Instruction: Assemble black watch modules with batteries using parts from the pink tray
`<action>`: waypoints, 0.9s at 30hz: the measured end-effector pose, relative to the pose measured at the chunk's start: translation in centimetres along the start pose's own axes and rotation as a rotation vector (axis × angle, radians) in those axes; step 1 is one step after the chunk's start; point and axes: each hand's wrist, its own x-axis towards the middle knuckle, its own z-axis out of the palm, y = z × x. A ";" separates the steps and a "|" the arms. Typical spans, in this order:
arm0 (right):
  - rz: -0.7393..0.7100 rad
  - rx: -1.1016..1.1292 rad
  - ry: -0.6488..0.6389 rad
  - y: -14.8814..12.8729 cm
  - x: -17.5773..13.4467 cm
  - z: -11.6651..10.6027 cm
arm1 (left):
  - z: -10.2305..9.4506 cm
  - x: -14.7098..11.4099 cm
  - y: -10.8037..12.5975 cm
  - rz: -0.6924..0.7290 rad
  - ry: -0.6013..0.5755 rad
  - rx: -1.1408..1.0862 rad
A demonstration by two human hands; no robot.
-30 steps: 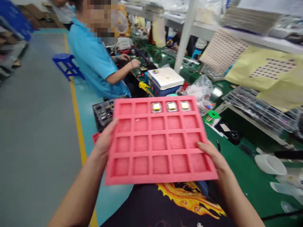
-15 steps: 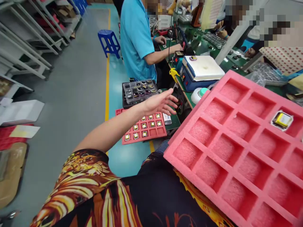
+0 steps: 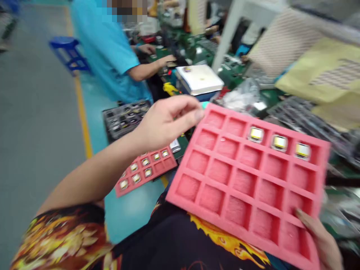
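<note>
Black shirt (image 3: 163, 240) up first, and what a print (image 3: 230, 243) on its front: blazing yellow and orange, the edge breaking into ragged, flame-like points, darker lines curling through it! Nearer the chest, thin reddish strokes (image 3: 198, 265) flicker on the dark cloth. Over to the left sleeve (image 3: 64, 240), a short one, and it's a busy number: gold, cream and rust-brown shapes layered like petals or scales on black, finishing in a dark hem. Then it's a bare left forearm (image 3: 104, 170), bare left hand (image 3: 168, 122), bare right hand (image 3: 324, 238). And a sliver of blue cloth (image 3: 274, 259) peeks past the print, too hidden to name the garment.
</note>
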 end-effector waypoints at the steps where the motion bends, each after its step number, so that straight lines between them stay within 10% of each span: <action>1: 0.042 0.057 0.028 -0.1 -0.3 0.4 | 1.2 0.4 0.1 0.088 -0.039 0.065; 6: 0.030 0.257 -0.010 -0.1 -0.5 1.8 | 7.4 4.2 -1.2 0.481 -0.178 0.326; 14: 0.018 0.368 -0.187 0.2 -1.2 2.4 | 16.0 8.9 -0.7 0.562 -0.482 0.584; 27: 0.057 0.335 -0.111 1.6 0.4 1.3 | 18.8 10.7 -0.9 0.398 -0.707 0.636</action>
